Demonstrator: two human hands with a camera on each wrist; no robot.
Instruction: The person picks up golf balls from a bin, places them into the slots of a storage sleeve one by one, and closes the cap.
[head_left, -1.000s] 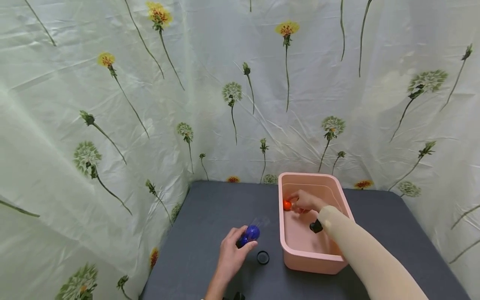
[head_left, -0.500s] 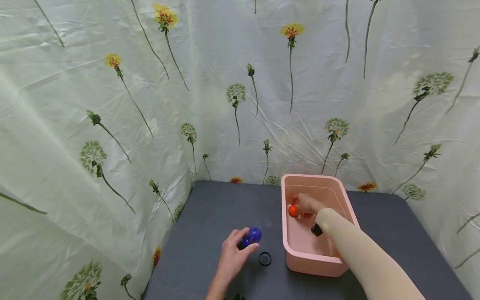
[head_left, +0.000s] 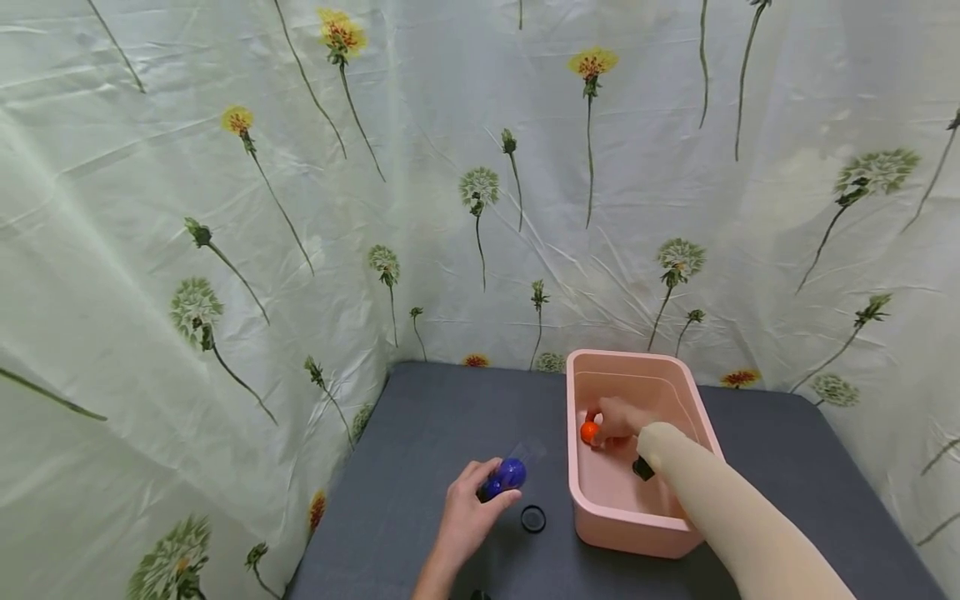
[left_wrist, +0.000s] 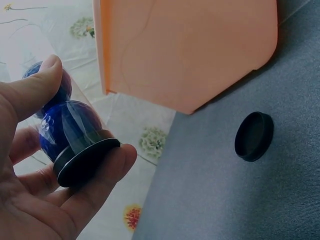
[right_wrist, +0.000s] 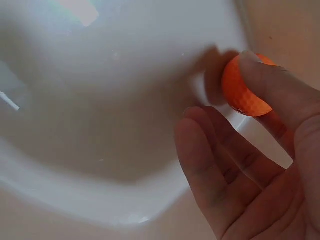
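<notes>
In the head view my left hand (head_left: pixel 467 510) grips a clear tube (head_left: pixel 532 452) with blue golf balls (head_left: pixel 512 473) inside. The left wrist view shows a black cap (left_wrist: pixel 82 162) on the tube's lower end, and my fingers curl round it. The tube is tilted. My right hand (head_left: pixel 621 418) is inside the pink bin (head_left: pixel 637 513) and pinches an orange golf ball (right_wrist: pixel 245 87) between thumb and a finger. Its other fingers extend beside the ball in the right wrist view.
A loose black cap (head_left: pixel 533 519) lies on the dark grey table (head_left: pixel 450 417), between my left hand and the bin. Behind the table hangs a pale curtain (head_left: pixel 420 167) printed with dandelions.
My right hand has drawn the orange golf ball away from the bin's left wall, toward me. The left hand still grips the tube. The whole head view has shifted slightly.
</notes>
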